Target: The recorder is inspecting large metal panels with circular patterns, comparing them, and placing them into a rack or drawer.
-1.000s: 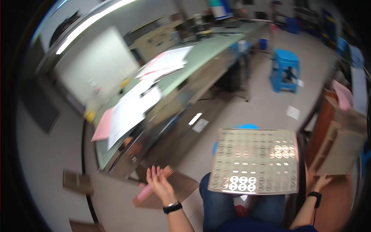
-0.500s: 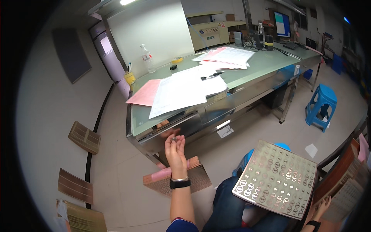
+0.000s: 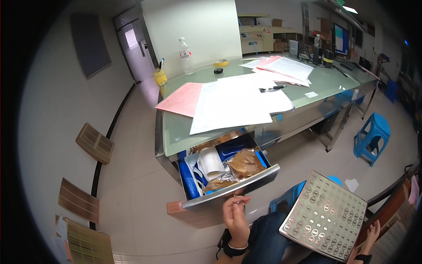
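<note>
Below the table's near left corner a metal drawer (image 3: 231,188) stands pulled out. My left hand (image 3: 237,220) is closed at its front, the fingertips pinched on the drawer knob. Inside the drawer lie a white roll (image 3: 211,162), brown packets in clear plastic (image 3: 246,163) and blue items (image 3: 188,180). A square panel (image 3: 327,215) with rows of shiny oval marks rests tilted by my legs. To its right my right hand (image 3: 372,235) has its fingers stretched out beside a brown board (image 3: 387,215); whether it touches the board, I cannot tell.
Papers (image 3: 237,103), a black pen (image 3: 272,88) and a plastic bottle (image 3: 186,57) are on the green-topped table (image 3: 176,134). A blue stool (image 3: 372,136) stands at right. Patterned copper-coloured panels (image 3: 79,200) lean along the left wall; a stack (image 3: 193,215) sits under the drawer.
The drawer, almost shut before, has come out toward me, showing its contents. My left hand moved right and nearer with it. The view has shifted; my right hand's fingers are raised more.
</note>
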Demonstrator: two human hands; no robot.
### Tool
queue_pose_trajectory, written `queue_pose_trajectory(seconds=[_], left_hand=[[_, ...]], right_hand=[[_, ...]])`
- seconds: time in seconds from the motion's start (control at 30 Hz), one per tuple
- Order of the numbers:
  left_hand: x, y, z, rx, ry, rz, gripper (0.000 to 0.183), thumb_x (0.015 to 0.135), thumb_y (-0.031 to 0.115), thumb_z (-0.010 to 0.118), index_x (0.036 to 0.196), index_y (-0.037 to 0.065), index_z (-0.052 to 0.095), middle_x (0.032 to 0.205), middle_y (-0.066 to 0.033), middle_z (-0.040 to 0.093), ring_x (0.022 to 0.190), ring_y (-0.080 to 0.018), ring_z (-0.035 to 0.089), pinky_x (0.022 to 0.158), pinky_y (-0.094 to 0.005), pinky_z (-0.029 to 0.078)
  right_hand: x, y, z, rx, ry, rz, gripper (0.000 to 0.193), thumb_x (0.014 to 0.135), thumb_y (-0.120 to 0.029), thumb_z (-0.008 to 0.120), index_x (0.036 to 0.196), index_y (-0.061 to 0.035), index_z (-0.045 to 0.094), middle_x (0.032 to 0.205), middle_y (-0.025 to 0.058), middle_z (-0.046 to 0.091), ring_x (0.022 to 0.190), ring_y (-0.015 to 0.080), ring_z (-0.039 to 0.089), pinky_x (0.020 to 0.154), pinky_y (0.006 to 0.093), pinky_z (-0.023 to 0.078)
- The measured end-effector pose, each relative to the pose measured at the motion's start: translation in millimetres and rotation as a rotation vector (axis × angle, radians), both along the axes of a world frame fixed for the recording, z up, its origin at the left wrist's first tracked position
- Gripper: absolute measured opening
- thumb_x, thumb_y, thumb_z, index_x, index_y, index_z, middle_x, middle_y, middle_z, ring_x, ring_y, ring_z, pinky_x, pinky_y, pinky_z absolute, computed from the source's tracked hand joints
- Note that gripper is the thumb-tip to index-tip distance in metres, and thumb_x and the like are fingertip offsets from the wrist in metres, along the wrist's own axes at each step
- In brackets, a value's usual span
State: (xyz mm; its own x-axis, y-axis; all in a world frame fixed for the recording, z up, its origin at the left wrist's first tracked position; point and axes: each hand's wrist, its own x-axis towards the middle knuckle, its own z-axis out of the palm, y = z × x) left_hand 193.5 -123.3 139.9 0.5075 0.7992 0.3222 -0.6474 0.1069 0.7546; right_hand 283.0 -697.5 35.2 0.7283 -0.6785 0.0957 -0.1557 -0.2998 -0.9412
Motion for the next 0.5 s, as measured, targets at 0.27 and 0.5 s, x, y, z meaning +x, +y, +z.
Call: queue_pose_trajectory(seconds=[0.27, 0.5], left_hand=[[-9, 4, -24, 0.154, 0.143, -0.038, 0.011, 0.096, 0.005, 0.039, 0.102, -0.001, 0.046, 0.102, -0.0175, 0.059, 0.100, -0.0250, 0.057, 0.095, -0.0389, 0.042], [-9, 12, -33, 0.291, 0.136, -0.058, 0.012, 0.094, -0.001, 0.034, 0.099, -0.001, 0.045, 0.101, -0.0199, 0.060, 0.097, -0.0284, 0.059, 0.092, -0.0402, 0.044]], right_hand=[[24, 27, -3, 0.002, 0.043, 0.152, 0.036, 0.097, -0.016, 0.040, 0.132, -0.0122, 0.045, 0.133, 0.0051, 0.047, 0.104, 0.0155, 0.055, 0.083, 0.0283, 0.043], [35, 53, 7, -0.060, 0.066, 0.239, 0.034, 0.096, -0.013, 0.040, 0.129, -0.0064, 0.046, 0.130, 0.0080, 0.049, 0.106, 0.0160, 0.055, 0.080, 0.0264, 0.045]])
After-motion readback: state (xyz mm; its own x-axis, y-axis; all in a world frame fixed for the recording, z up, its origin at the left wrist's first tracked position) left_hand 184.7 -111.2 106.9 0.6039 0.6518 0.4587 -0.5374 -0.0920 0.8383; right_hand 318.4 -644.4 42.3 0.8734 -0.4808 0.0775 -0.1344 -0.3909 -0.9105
